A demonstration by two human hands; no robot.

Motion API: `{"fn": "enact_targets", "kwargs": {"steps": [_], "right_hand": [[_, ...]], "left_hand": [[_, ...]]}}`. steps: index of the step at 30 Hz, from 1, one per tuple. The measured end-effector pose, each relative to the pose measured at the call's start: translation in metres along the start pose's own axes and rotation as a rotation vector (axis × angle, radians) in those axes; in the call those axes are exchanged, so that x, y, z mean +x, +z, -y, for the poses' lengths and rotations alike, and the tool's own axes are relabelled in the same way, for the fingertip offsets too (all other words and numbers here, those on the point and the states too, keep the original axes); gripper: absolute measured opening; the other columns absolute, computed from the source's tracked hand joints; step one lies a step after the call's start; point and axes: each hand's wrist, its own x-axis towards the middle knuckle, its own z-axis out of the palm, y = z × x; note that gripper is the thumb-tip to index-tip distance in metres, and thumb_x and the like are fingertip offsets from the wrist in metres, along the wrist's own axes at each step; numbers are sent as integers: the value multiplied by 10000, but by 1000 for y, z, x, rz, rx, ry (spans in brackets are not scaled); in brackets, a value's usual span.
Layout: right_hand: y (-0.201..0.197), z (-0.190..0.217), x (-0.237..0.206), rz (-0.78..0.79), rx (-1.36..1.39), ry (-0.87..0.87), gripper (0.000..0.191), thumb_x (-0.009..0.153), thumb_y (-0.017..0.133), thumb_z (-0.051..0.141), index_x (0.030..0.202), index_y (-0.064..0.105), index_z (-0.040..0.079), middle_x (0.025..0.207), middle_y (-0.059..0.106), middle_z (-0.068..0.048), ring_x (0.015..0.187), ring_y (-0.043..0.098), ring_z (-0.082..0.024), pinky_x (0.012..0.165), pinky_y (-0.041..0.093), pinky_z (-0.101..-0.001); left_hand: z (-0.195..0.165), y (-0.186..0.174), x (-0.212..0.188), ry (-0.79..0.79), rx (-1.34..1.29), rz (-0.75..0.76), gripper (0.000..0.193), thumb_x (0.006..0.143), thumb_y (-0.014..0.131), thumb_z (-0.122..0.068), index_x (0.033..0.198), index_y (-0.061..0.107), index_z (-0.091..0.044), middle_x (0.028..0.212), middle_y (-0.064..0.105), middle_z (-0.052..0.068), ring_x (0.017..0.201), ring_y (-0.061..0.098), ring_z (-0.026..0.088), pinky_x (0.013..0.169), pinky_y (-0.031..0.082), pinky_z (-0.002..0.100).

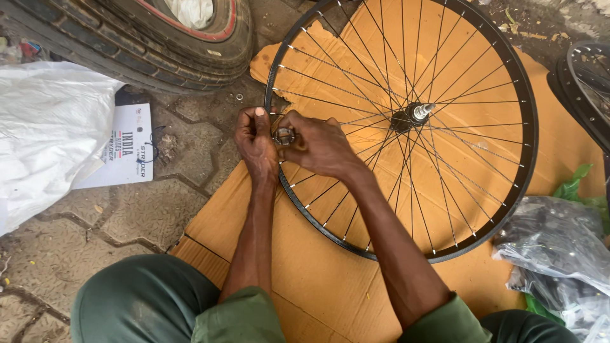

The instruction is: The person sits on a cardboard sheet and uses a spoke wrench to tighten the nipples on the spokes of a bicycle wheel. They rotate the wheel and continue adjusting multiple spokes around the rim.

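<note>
Spoked bicycle wheel point(445, 190) flat on cardboard point(305, 267), left hand point(256, 143) and right hand point(318, 145) together, pinching small metal tool point(283, 135) at the rim.

A stack of rubber tyres point(159, 44) and a white sack point(44, 133) lie left of the fingers; clear plastic bags point(559, 254) sit far right on cardboard point(318, 267).

Daylit paved stone ground point(127, 209) under flattened brown cardboard point(318, 273), white sack point(44, 133) at left
</note>
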Motion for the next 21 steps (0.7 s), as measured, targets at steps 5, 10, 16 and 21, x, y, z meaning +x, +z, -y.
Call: {"fn": "enact_targets", "kwargs": {"steps": [5,10,16,21], "right_hand": [[8,2,1,-319,-91,-192,313,771,772,209,1008,628,63,960,736,-124,819,718,-286,658,483,-438],[18,13,12,-116,-436,101,275,922,717,199,1175,630,136,826,740,-109,797,720,-294,745,474,-447],[2,-6,1,-73,24,-105,237,864,738,188,1035,602,97,881,731,-74,784,727,-248,673,506,-421],[19,-8,9,-291,-74,-120,389,748,798,204,995,558,25,857,704,-115,760,706,-292,640,448,-501]], "left_hand": [[-2,-1,-1,25,-25,16,227,1072,584,-216,947,630,-32,894,674,40,731,488,89,681,432,276],[1,1,-1,21,-51,18,223,1064,582,-223,948,613,-35,903,695,37,724,491,79,666,427,265],[-1,-1,-1,5,-25,23,235,1071,586,-222,949,625,-26,909,681,52,746,511,88,692,449,278],[-3,0,-1,54,16,16,241,1072,579,-230,956,631,-26,923,700,48,777,553,84,719,474,271]]}}
